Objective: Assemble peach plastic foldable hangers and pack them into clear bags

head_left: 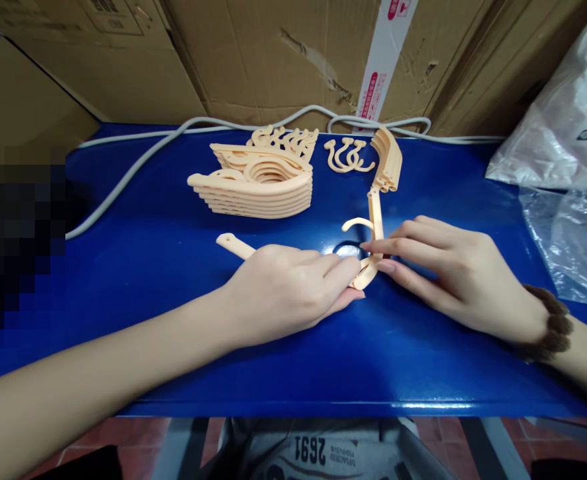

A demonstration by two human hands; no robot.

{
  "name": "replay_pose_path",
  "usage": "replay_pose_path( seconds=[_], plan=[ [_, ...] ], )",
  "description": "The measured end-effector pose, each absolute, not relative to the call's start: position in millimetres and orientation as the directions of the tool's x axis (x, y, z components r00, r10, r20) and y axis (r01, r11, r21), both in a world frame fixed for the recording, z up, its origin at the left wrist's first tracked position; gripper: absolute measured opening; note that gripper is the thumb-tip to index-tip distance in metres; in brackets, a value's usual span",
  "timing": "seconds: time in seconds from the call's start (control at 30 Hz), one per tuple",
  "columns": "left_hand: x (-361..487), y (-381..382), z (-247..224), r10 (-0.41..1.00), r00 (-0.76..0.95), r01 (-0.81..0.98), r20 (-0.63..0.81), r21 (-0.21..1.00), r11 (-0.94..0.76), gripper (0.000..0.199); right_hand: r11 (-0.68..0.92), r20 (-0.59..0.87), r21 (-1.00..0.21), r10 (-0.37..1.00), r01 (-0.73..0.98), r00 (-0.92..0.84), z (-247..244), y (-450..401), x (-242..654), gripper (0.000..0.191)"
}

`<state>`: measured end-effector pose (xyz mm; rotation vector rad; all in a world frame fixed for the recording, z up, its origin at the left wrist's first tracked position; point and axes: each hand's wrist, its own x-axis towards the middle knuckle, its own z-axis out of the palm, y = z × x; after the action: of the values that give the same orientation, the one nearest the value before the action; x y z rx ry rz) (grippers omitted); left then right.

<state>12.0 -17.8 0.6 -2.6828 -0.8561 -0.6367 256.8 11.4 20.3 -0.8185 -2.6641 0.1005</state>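
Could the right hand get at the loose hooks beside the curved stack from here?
Probably, though not straight across: the right hand has fingertips at the hanger, whose far bar and the curved stack partly block the way to the hooks. Going over looks open.

"2691" point(309, 451) upside-down on grey fabric point(273, 443) — red print point(373, 93) on white tape point(392, 40) — illegible.

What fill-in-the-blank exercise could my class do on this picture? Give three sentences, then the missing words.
The left hand grips a pale peach plastic hanger piece, while the fluffy brown band is on the ____ wrist.
The long white cable lies on a glossy tabletop coloured ____.
White-and-red tape sticks to a brown box made of ____.

Missing words: right; blue; cardboard.
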Motion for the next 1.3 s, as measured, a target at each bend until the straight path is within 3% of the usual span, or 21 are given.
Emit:
replay_pose_path(
  seconds=[0.27,0.43,0.63,1.07,1.3],
  plan=[
    [13.7,-20.0,-2.5,0.359,0.783,0.498,0.507,-0.166,-0.851,0.02,0.775,0.31,-0.211,0.631,0.595,-0.711,21.0,9.7,253.4,0.023],
    [12.8,-18.2,-4.7,0.37,0.802,0.485,0.469,-0.15,-0.861,0.026,0.762,0.287,-0.149,0.644,0.631,-0.709,17.0,14.6,257.4,0.013],
    [12.7,-14.9,-3.0,0.395,0.808,0.501,0.436,-0.158,-0.851,0.027,0.771,0.292,-0.118,0.63,0.626,-0.72,11.5,20.2,261.2,0.018],
    [12.4,-10.3,-12.0,0.466,0.802,0.504,0.373,-0.006,-0.864,0.024,0.788,0.312,-0.17,0.612,0.591,-0.726,6.2,28.4,264.1,0.021],
    [11.2,-9.8,17.0,0.548,0.732,0.583,0.405,0.042,-0.811,0.03,0.796,0.312,-0.032,0.583,0.605,-0.75,9.5,28.6,263.8,0.02]
  ],
)
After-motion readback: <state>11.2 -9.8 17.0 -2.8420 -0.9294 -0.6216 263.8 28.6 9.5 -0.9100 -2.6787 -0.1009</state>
